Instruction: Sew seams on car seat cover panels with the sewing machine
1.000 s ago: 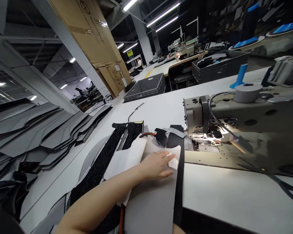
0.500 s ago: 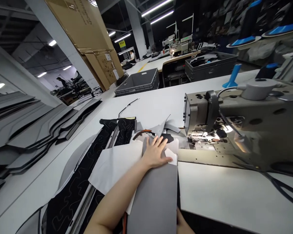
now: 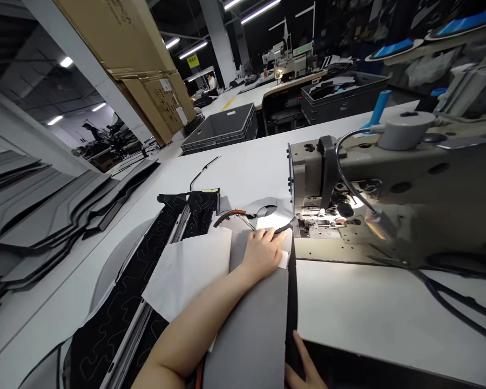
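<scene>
Head view: grey panel pointed forward, long axis near-to-far. Left hand: fingers bunched closer than before, grip unclear. Right hand by panel edge, couldn't tell grip.

The cardboard box bears lettering ending "ech"; the yellow sign is too small to read.

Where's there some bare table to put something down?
One bare patch of white tabletop lies on the near side of the sewing machine, between the grey panel and the black cables. Another lies between the grey crate and the same machine. It's crowded around the left hand, along the black quilted cloth, and at the stacked grey pieces.
</scene>
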Available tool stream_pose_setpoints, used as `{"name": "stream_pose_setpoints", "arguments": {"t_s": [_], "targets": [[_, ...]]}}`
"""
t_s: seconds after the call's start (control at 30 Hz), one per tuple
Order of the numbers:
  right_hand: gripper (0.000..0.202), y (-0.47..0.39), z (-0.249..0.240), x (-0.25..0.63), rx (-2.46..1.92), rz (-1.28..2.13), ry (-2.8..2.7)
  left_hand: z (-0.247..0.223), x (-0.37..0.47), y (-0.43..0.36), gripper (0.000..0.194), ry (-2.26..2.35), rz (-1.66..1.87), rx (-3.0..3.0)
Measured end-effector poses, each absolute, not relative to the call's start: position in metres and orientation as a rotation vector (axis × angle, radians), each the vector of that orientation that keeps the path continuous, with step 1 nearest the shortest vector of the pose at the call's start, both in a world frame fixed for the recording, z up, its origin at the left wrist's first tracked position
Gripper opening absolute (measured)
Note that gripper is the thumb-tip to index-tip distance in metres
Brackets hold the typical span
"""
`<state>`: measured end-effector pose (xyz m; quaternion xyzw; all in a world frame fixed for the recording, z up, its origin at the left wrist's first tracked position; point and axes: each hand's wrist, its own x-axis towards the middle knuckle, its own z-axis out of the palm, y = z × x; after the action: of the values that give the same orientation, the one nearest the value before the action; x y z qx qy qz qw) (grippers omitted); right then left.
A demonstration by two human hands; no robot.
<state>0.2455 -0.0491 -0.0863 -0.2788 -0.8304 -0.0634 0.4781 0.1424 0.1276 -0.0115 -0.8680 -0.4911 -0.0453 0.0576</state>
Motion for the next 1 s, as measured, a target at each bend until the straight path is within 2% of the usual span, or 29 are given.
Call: {"name": "stream_pose_setpoints", "arguments": {"t_s": [0.07, 0.17, 0.27, 0.43, 0.67, 0.8, 0.93, 1.0], "targets": [[0.019, -0.039, -0.076, 0.261, -0.688, -0.130, -2.093, -0.010, 0.145, 0.133, 0.044, -1.491, -0.148, -2.668], [0.017, -0.013, -0.061, 0.285, -0.755, -0.062, -2.309, -0.008, 0.150, 0.142, 0.041, -1.577, -0.168, -2.728], [0.012, -0.003, -0.060, 0.290, -0.821, -0.068, -2.286, -0.008, 0.157, 0.145, 0.033, -1.623, -0.213, -2.759], [0.027, -0.019, -0.071, 0.279, -0.867, -0.160, -2.061, -0.021, 0.174, 0.154, 0.027, -1.687, -0.316, -2.714], [0.032, -0.019, -0.070, 0.282, -0.899, -0.112, -1.993, -0.026, 0.196, 0.198, 0.023, -1.738, -0.296, -2.720], [0.031, -0.016, -0.073, 0.285, -0.936, -0.098, -2.028, -0.006, 0.180, 0.173, 0.028, -1.641, -0.245, -2.808], [0.031, -0.018, -0.075, 0.281, -0.944, -0.099, -2.029, 0.008, 0.154, 0.130, 0.055, -1.530, 0.117, -2.914], [0.030, -0.019, -0.077, 0.274, -0.947, -0.097, -1.992, 0.007, 0.147, 0.119, 0.056, -1.565, 0.183, -2.855]]}}
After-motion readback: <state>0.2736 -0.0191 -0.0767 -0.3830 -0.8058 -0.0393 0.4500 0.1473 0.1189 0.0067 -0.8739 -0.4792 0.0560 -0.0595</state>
